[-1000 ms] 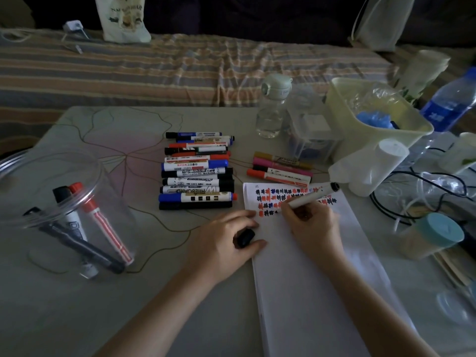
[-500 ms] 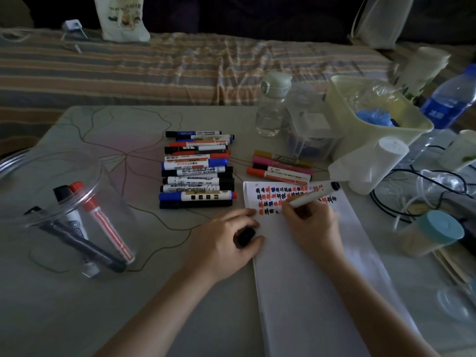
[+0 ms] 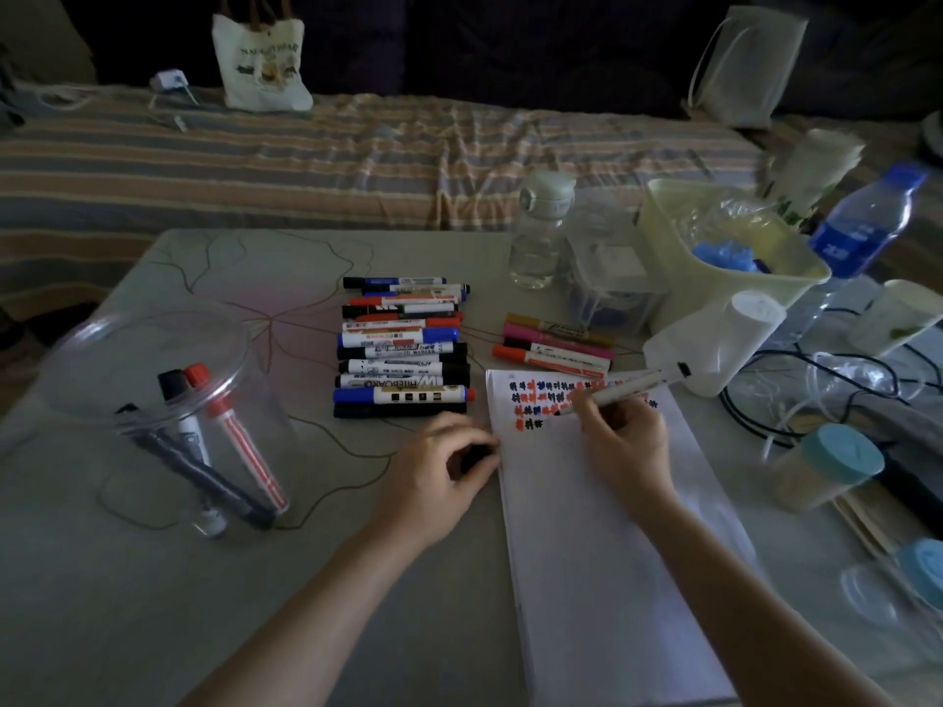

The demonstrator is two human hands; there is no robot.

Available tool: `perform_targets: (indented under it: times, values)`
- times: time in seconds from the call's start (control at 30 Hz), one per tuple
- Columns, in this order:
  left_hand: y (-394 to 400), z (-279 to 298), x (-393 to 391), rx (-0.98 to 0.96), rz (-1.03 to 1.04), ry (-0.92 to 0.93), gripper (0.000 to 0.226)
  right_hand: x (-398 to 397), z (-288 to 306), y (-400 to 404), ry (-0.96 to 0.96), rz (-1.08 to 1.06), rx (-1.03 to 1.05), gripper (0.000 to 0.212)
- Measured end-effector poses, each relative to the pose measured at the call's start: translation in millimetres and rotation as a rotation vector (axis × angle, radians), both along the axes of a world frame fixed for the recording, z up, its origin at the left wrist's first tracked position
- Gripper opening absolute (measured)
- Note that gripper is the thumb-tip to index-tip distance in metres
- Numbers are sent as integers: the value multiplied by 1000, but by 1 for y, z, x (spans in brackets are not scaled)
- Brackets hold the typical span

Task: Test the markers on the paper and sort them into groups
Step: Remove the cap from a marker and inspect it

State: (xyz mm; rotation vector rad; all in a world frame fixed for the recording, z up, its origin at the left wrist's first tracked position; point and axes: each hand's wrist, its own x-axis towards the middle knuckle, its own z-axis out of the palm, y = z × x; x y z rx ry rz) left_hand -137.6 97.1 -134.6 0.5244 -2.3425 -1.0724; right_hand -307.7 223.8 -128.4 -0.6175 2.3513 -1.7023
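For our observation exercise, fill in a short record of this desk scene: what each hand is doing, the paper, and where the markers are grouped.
Right hand: grips a white-barrelled marker, tip on the paper
Left hand: fingers curled round a small black cap
White paper sheet: rows of red, blue and black test marks at the top
Row of whiteboard markers: left of the paper
Four slim markers: above the paper
Clear plastic tub: holds three markers

tote bag (image 3: 261, 63) on striped bed | water bottle (image 3: 540, 232) | blue-lidded jar (image 3: 829, 466)

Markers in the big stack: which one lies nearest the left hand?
The all-black marker at the stack's near edge, just below the blue-capped whiteboard marker; the left hand sits right beside it.
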Motion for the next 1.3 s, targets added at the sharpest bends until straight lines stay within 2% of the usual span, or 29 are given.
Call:
perform_targets:
  times: [0.1,0.2,0.3,0.37,0.43,0.53,0.63,0.8,1.1,1.3]
  values:
    - [5,17,10,153,-14,-39,18,2,27,4,-190,30,-84,29]
    - [17,37,19,321,96,58,20,15,53,17,-183,49,-163,27]
    - [29,58,21,614,340,229,19,44,69,35,-254,117,-215,25]
    - [36,72,22,840,445,339,16,66,74,44,-349,140,-280,33]
    - [46,83,24,1072,453,389,11,84,77,51,-437,142,-341,36]
    - [59,89,32,1233,430,408,14,104,77,58,-475,142,-378,32]
    - [64,92,38,1268,424,438,18,114,76,59,-460,110,-380,32]
    - [67,92,41,1230,366,427,14,119,81,57,-440,107,-377,40]
    - [69,89,42,1190,278,337,18,127,78,52,-422,154,-372,26]
    - [67,87,39,1228,292,393,20,131,73,46,-429,165,-455,16]
